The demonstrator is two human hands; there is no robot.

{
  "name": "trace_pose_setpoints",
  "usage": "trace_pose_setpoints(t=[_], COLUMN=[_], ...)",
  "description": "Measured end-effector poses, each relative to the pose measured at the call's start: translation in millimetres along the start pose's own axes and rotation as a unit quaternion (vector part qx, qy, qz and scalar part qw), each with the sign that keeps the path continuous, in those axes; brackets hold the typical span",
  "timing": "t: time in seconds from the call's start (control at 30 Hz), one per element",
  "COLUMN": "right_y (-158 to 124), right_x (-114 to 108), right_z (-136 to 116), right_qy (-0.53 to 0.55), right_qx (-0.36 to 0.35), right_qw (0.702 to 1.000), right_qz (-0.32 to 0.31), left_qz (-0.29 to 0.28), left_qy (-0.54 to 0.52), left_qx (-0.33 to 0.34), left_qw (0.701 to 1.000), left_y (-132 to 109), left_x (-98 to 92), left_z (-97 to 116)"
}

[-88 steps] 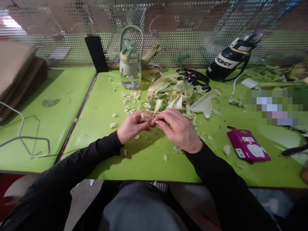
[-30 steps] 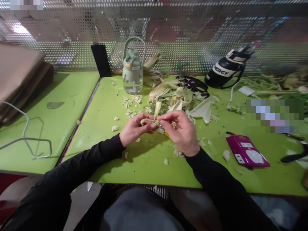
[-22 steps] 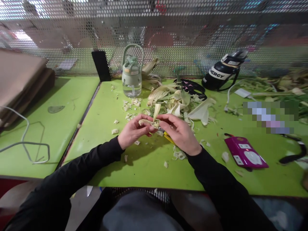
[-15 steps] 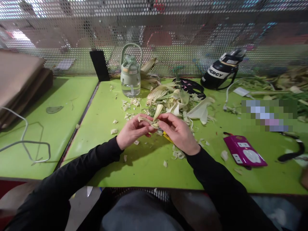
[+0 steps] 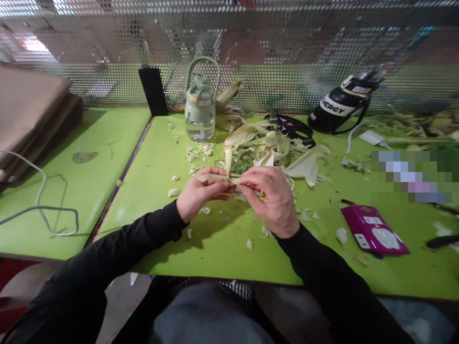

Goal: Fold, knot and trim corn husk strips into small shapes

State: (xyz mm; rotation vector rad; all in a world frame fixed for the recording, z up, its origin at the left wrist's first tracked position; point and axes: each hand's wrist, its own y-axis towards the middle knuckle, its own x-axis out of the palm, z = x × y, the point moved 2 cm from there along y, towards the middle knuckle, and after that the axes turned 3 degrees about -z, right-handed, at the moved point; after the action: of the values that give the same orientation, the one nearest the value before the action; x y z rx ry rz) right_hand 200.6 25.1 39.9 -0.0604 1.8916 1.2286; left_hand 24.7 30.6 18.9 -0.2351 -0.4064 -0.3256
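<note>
Both hands meet above the green table [image 5: 222,253] around a pale strip of corn husk [image 5: 228,165]. My left hand [image 5: 202,193] is closed, pinching the husk between thumb and fingers. From the other side, the fingertips of my right hand [image 5: 272,200] are pinched on the same husk, close to the left ones. One husk strip stands up between the hands and another lies along the left fingers. Something red and yellow [image 5: 255,188] shows beside the right fingers, mostly covered. A pile of corn husks [image 5: 265,141] lies just beyond the hands.
A pale green water bottle [image 5: 200,107] and a black phone-like slab [image 5: 153,91] stand at the back. A black bottle [image 5: 339,105] leans against the perforated metal screen [image 5: 265,38]. Rightward lies a purple power strip [image 5: 375,229]. Brown cardboard [image 5: 32,114] and a grey wire [image 5: 43,191] are left.
My right hand has rolled over, its back now more upward, and its fingers have drawn in on the husk. The upright strip has shifted slightly left. The whole view has shifted a little.
</note>
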Motion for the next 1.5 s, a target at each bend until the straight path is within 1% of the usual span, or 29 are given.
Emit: trace_pose_setpoints(t=[0.1, 0.2, 0.3, 0.43, 0.53, 0.63, 0.73, 0.77, 0.83, 0.9, 0.97, 1.03, 1.13, 1.17, 1.23, 1.3, 1.37, 1.43, 1.5], right_y=[-1.3, -2.6, -3.2, -3.0, -3.1, -4.8, -8.3, -9.5, -11.0, -11.0, -9.9, -8.5, -6.5, -6.0, -5.6, -6.1, -7.1, -8.2, -9.1], right_x=[2.1, 4.2, 5.6, 7.9, 10.1, 12.8, 15.0, 15.4, 15.9, 15.4, 14.4, 13.9, 14.8, 15.2, 15.3, 15.4, 16.0, 16.9, 17.3], right_z=[2.0, 2.1, 1.8, 0.7, -1.1, -2.5, -2.4, -2.4, -3.0, -4.1, -4.4, -3.6, -1.6, -1.1, 0.1, 1.2, 1.2, -0.1, -2.1], right_qy=[0.035, 0.014, -0.008, 0.009, 0.025, 0.079, 0.145, 0.166, 0.212, 0.255, 0.288, 0.325, 0.389, 0.404, 0.417, 0.42, 0.415, 0.393, 0.364], right_qx=[0.014, 0.001, -0.015, -0.01, 0.019, 0.085, 0.189, 0.222, 0.267, 0.289, 0.31, 0.343, 0.381, 0.386, 0.39, 0.396, 0.397, 0.389, 0.377], right_qw=[0.999, 1.0, 1.0, 1.0, 0.999, 0.993, 0.971, 0.961, 0.94, 0.922, 0.906, 0.881, 0.838, 0.829, 0.82, 0.816, 0.818, 0.832, 0.851], right_qz=[-0.006, -0.018, -0.022, -0.027, -0.026, -0.033, -0.023, -0.019, -0.017, -0.02, -0.019, -0.014, -0.024, -0.031, -0.04, -0.039, -0.04, -0.044, -0.037], left_qz=[0.002, 0.002, -0.002, -0.027, -0.029, -0.034, -0.034, -0.038, -0.053, -0.065, -0.063, -0.057, -0.064, -0.071, -0.089, -0.105, -0.109, -0.099, -0.087], left_qy=[-0.051, -0.058, -0.007, 0.105, 0.145, 0.178, 0.196, 0.19, 0.158, 0.12, 0.086, 0.062, 0.05, 0.049, 0.05, 0.069, 0.113, 0.162, 0.188], left_qx=[-0.02, -0.021, -0.017, -0.006, 0.015, 0.037, 0.042, 0.038, 0.027, 0.025, 0.034, 0.043, 0.04, 0.035, 0.022, 0.013, 0.008, 0.008, 0.017], left_qw=[0.999, 0.998, 1.0, 0.994, 0.989, 0.983, 0.979, 0.98, 0.986, 0.99, 0.994, 0.996, 0.996, 0.996, 0.995, 0.992, 0.988, 0.982, 0.978], left_y=[2.6, 3.9, 2.7, 0.7, 0.9, 1.7, 1.7, 1.5, 0.7, -0.1, -0.6, -0.4, 1.0, 1.7, 3.3, 4.7, 5.4, 5.2, 4.3], left_x=[0.7, 0.6, 0.5, 2.2, 3.2, 4.0, 4.0, 4.1, 4.6, 5.1, 5.0, 4.7, 4.4, 4.3, 3.9, 3.2, 2.5, 2.1, 2.6], left_z=[-0.9, -1.0, 0.6, 2.5, 0.7, -2.7, -3.7, -3.3, -1.4, 0.7, 1.8, 1.6, 0.0, -0.4, -0.6, -0.4, -0.6, -1.2, -1.7])
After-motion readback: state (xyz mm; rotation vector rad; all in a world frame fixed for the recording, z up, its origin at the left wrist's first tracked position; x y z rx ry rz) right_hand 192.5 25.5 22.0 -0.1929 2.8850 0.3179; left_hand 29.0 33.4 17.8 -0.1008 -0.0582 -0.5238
